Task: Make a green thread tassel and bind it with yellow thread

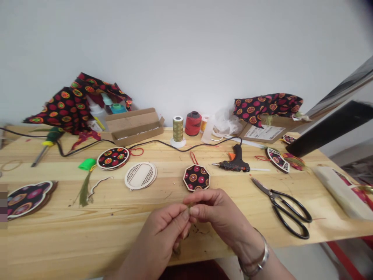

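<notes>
Olive strands (176, 250) are in both hands, above the near edge of the wooden table (116, 225). Long axis runs roughly near-to-far: small upper bit at the fingertips, loose lower end hanging toward the wearer, slightly left. Left hand (164, 229) closed around the strands; right hand (221, 212) pinching at the upper bit, thumb and fingertips together. Middle of the strands hidden by fingers; exact shape can't be made out.

Just beyond the hands: 1 octagonal ornament (196, 178), near edge partly covered by the right fingers, its 1 red loop (192, 157) pointing away. Right: 1 pair of scissors (272, 193), tips far-left; 1 glue gun (239, 160), nozzle left. Back: 1 olive spool (177, 130), upright; 1 red spool (192, 124). Left: 1 olive tassel (85, 188); 1 large ornament (30, 199), left end cut by a pixelated strip.
</notes>
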Action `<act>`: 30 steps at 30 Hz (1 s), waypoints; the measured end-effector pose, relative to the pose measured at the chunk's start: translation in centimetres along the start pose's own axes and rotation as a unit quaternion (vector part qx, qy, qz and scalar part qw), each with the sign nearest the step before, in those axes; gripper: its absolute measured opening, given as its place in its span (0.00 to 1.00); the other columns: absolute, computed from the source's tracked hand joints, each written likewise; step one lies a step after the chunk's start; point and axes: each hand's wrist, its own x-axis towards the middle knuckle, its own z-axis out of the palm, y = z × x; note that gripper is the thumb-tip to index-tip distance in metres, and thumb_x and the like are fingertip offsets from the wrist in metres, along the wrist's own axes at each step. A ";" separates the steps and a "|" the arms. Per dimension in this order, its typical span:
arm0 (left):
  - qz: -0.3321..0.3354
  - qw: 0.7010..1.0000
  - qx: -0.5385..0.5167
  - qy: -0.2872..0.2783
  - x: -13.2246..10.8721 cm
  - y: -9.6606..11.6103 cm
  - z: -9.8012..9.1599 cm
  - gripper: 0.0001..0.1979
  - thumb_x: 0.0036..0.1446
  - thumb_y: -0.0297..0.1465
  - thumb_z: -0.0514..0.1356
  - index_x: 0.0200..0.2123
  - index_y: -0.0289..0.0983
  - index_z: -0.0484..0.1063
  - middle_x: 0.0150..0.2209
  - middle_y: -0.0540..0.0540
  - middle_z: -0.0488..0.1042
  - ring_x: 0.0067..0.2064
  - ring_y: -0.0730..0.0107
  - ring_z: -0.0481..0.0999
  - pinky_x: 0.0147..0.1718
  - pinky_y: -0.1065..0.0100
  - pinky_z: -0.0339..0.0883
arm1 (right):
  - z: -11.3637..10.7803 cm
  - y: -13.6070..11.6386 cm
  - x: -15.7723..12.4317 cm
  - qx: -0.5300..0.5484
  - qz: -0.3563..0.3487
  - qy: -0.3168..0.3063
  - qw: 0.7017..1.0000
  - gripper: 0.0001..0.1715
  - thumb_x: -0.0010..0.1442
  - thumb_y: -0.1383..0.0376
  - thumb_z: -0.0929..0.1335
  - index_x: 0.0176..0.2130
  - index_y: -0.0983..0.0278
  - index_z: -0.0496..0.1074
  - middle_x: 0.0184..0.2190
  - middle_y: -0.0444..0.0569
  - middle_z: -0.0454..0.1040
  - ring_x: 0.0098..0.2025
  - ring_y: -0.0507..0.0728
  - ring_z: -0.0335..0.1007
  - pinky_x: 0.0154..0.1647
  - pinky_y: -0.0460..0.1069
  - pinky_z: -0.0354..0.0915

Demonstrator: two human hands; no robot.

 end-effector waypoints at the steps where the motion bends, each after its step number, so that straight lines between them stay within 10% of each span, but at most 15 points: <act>1: -0.003 1.000 0.003 -0.003 0.0 0.1 0.0 0.17 0.58 0.40 0.56 0.23 0.36 0.69 0.18 0.56 0.55 0.21 0.76 0.52 0.19 0.73 0.45 | 0.0 0.0 0.1 0.000 -0.006 -0.004 1.000 0.10 0.39 0.67 0.77 0.27 0.66 0.79 0.20 0.43 0.73 0.22 0.47 0.65 0.28 0.44 0.58; 17: -0.051 0.976 -0.211 -0.027 -0.1 0.6 0.3 0.12 0.58 0.34 0.57 0.26 0.33 0.73 0.21 0.53 0.64 0.21 0.80 0.48 0.20 0.74 0.43 | 0.1 -0.7 -0.3 -0.085 -0.065 0.021 0.994 0.12 0.48 0.62 0.73 0.23 0.67 0.70 0.19 0.41 0.69 0.23 0.48 0.62 0.29 0.44 0.57; 30: -0.049 0.980 -0.193 -0.017 0.2 0.5 0.7 0.11 0.54 0.33 0.61 0.23 0.34 0.72 0.18 0.55 0.60 0.20 0.80 0.48 0.18 0.74 0.41 | 0.2 -0.7 -0.2 -0.117 -0.077 0.033 0.990 0.11 0.50 0.64 0.71 0.23 0.67 0.70 0.19 0.41 0.68 0.24 0.48 0.59 0.29 0.44 0.56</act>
